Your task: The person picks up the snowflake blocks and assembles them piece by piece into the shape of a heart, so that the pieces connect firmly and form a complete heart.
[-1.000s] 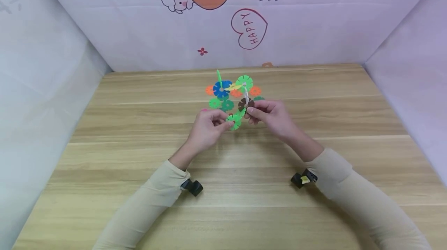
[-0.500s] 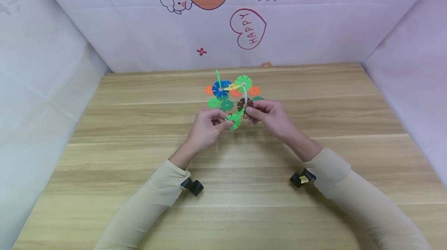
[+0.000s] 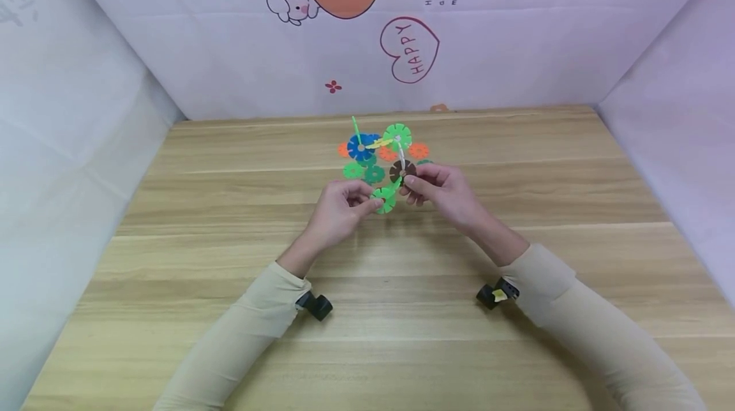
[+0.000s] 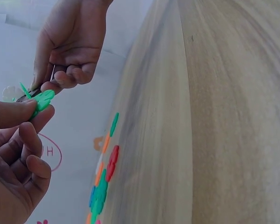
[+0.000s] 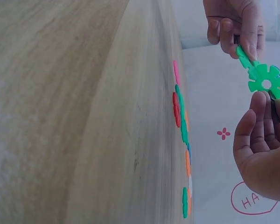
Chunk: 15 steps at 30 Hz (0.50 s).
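One green disc [image 3: 388, 207] is being pinched by the left hand [image 3: 339, 212]; a brown disc [image 3: 396, 171] by the right hand [image 3: 450, 194]; their chain [image 3: 404, 136] is hanging above the table [image 3: 390, 315]; linking is seemingly proceeding, next calling for careful alignment.

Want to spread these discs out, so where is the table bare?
The table is bare left of the left hand, to the left cloth wall; right of the right hand, to the right cloth wall; and nearer, between left sleeve and right sleeve. Crowded: just beyond the hands, where loose discs show behind the held chain.
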Available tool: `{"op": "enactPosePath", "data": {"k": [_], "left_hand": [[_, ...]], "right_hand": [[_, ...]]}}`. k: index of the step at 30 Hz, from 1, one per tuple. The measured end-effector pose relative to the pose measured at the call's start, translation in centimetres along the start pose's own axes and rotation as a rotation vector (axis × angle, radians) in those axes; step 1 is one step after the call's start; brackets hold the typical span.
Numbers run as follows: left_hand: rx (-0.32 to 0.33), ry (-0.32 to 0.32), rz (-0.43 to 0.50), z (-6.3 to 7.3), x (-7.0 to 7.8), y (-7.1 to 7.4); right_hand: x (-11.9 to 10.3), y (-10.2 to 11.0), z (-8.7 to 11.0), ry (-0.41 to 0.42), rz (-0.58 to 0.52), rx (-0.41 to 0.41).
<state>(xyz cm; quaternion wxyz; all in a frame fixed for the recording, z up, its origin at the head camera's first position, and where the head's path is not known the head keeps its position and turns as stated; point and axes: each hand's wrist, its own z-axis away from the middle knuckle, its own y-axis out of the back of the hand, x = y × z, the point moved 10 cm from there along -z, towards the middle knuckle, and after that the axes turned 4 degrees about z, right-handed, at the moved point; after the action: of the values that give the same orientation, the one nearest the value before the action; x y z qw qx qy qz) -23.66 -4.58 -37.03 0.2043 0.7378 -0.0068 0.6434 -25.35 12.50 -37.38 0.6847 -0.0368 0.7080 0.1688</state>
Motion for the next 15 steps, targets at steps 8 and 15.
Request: {"op": "enactPosePath", "data": {"k": [8,15], "left_hand": [[0.002,0.039,0.015,0.0,-0.4,0.0],[0.023,0.061,0.039,-0.2,-0.6,0.0]], "right_hand": [[0.6,-0.2,0.0,-0.025,0.004,-0.020],[1.4,-1.1,0.4,-0.069,0.081,-0.059]]}}
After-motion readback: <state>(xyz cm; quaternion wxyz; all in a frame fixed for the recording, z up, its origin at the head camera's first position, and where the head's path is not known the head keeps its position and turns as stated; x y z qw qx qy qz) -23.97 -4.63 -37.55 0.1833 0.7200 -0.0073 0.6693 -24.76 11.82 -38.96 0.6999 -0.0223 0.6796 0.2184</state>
